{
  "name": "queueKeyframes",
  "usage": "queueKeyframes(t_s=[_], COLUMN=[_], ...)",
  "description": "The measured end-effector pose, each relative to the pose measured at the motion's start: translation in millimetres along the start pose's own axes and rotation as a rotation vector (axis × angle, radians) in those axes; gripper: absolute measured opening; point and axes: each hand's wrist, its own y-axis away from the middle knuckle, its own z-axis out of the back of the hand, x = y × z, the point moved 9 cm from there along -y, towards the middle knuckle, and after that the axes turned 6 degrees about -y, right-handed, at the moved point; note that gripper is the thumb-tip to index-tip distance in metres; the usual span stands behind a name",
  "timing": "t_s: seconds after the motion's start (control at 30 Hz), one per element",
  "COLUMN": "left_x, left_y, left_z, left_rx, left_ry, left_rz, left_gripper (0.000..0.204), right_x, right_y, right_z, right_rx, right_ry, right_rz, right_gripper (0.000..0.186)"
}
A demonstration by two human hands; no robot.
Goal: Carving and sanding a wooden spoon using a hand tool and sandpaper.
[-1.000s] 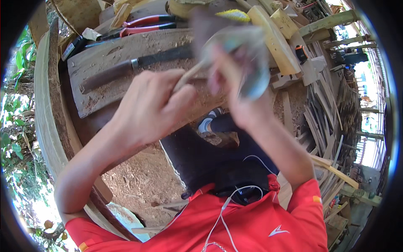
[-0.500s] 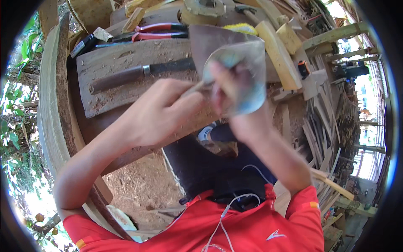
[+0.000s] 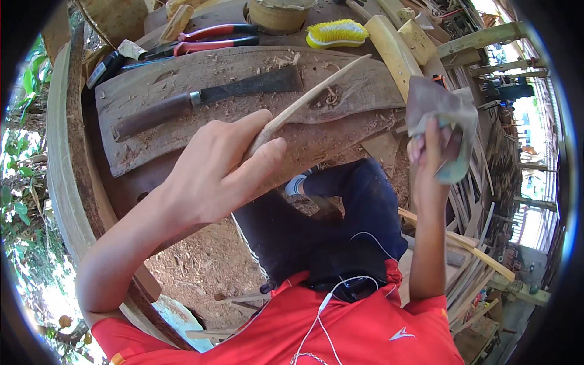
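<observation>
My left hand [image 3: 207, 164] is closed around the thick end of a slim wooden stick [image 3: 319, 87]. The stick tapers to a point and slants up to the right over a worn board [image 3: 368, 91]. Off to the right, apart from the stick, my right hand [image 3: 429, 173] grips a bent sheet of sandpaper [image 3: 431, 100], grey-brown with a pale greenish part. That sheet is slightly blurred. Beyond my left hand, a broad-bladed knife [image 3: 252, 86] with a dark wooden handle lies flat on the board among shavings.
Behind the board lie red-handled pliers [image 3: 219, 42], a yellow brush [image 3: 336, 34] and a round tan roll [image 3: 280, 15]. Wooden blocks [image 3: 389, 52] stand at the back right. Many wood strips [image 3: 480, 255] are stacked on the right. A long timber [image 3: 70, 158] borders the left.
My right hand has swung away to the right with the sandpaper, leaving the stick's tapered end uncovered. My left hand still holds the stick, in nearly the same place.
</observation>
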Motion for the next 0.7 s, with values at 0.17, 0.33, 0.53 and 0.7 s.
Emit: queueKeyframes(t_s=[0.17,0.33,0.53,0.7], left_x=[4.1,3.5,4.4,8.7], left_y=[-1.3,2.3,-0.9,-3.7], left_z=[-11.9,-16.9,-11.6,-10.9], left_rx=[-0.008,-0.01,-0.046,-0.048], left_ry=[-0.091,-0.12,-0.081,0.032], left_rz=[-0.013,-0.014,0.025,0.057], left_gripper=[0.031,0.03,0.032,0.032], right_x=[4.7,7.2,7.1,4.4], right_y=[50.3,21.3,-12.6,-7.7], right_z=[3.6,-26.5,-82.2,-89.0], right_rx=[0.214,0.262,0.373,0.43], right_ry=[1.071,1.141,1.252,1.091], right_rz=[0.68,0.579,0.499,0.524], right_gripper=[0.038,0.031,0.038,0.056])
